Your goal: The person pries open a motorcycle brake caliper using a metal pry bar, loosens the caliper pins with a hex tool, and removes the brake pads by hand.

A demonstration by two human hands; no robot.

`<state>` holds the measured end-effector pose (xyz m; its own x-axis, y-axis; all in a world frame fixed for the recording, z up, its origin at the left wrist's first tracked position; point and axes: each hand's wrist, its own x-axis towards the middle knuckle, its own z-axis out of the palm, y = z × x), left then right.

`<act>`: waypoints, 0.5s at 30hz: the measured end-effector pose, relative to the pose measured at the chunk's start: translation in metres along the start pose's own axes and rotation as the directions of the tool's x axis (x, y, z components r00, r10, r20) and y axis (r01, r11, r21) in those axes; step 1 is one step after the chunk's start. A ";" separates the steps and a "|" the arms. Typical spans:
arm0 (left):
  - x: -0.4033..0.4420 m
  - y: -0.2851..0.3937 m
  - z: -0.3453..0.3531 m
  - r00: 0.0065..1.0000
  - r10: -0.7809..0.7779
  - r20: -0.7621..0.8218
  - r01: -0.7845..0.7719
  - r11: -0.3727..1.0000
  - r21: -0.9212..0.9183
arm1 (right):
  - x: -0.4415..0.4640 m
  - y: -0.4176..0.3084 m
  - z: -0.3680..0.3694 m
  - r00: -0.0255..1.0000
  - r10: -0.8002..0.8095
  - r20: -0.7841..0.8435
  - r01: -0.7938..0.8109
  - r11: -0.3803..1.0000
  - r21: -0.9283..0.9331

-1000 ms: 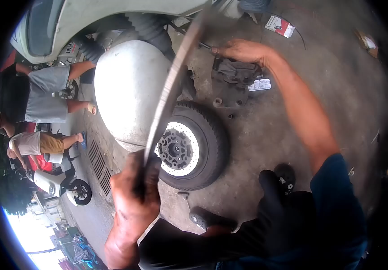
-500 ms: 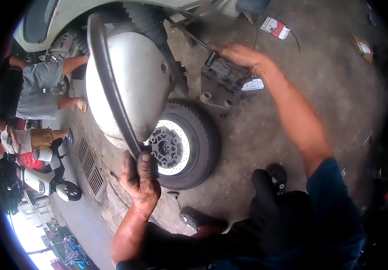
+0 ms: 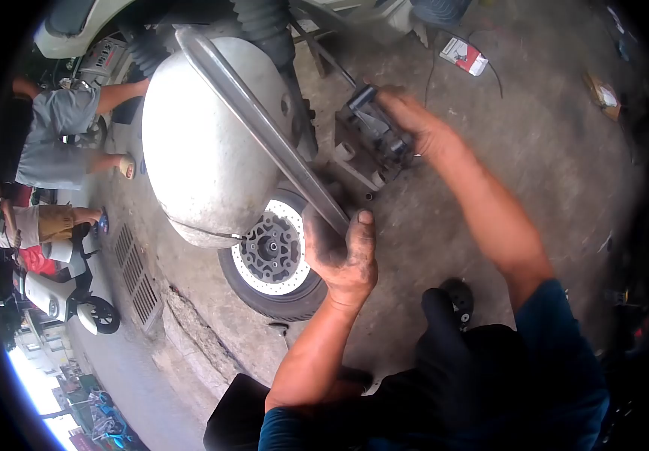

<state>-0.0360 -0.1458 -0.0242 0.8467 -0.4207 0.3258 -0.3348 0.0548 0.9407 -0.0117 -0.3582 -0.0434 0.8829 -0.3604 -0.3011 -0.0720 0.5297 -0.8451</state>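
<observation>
My left hand point(image 3: 343, 255) is closed around the lower end of a long, flat metal lever bar point(image 3: 264, 131). The bar slants up and left across a white rounded fender point(image 3: 204, 143); contact between them is unclear. Farther right, my right hand point(image 3: 407, 120) grips a dark, greasy brake caliper point(image 3: 377, 128), its fingers partly hidden behind it. A dark hose point(image 3: 328, 56) runs from the upper left to the caliper. Below the fender lies a wheel point(image 3: 294, 303) with a brake disc point(image 3: 270, 248), partly covered by the fender and my left hand.
A small socket-like piece point(image 3: 369, 197) lies on the floor near the caliper. A red-and-white box point(image 3: 463, 56) sits farther right. At left are a floor grate point(image 3: 136, 278), two people's legs point(image 3: 76, 165) and a parked white scooter point(image 3: 57, 301).
My left hand and the bar's lower end have swung right, toward the caliper. The caliper has tilted in my right hand, showing more of its side.
</observation>
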 end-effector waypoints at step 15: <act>0.030 0.001 0.030 0.983 0.143 -0.113 -0.136 0.989 0.065 | -0.001 0.013 0.014 0.999 0.001 -0.042 0.002 0.997 0.078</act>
<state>-0.0235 -0.1858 -0.0162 0.8313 -0.3038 0.4654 -0.4730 0.0529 0.8795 -0.0067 -0.3405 -0.0476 0.8626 -0.3913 -0.3205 -0.0339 0.5875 -0.8085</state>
